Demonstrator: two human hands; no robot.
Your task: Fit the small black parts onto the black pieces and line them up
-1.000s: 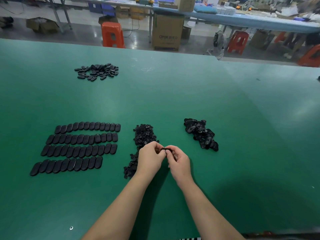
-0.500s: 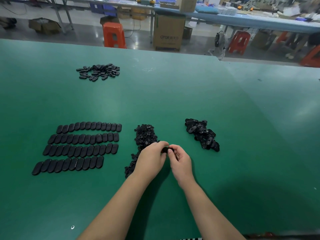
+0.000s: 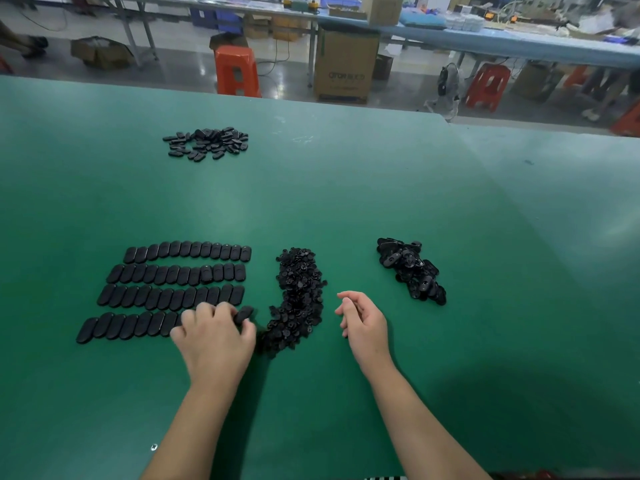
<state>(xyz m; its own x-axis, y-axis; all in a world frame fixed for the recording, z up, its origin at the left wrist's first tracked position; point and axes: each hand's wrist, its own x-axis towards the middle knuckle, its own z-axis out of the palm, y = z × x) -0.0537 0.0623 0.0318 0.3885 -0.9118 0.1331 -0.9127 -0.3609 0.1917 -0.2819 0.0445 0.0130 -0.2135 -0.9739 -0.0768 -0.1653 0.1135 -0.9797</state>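
Left hand (image 3: 216,344) is down at the right end of the nearest row (image 3: 128,325) of lined-up pieces, its grip pinching one black piece (image 3: 243,315) just above the green surface (image 3: 346,188). Right hand (image 3: 363,322) hovers near the middle, grip loose, fingers softly curled, holding nothing. The heap of small parts (image 3: 299,299) lies between the hands; a pile of loose pieces (image 3: 410,270) sits to the right.

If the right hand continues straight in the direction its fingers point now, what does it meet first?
Probably the pile of small black parts: the right hand's loosely curled fingers point left and a little away, toward it, though depth is uncertain.
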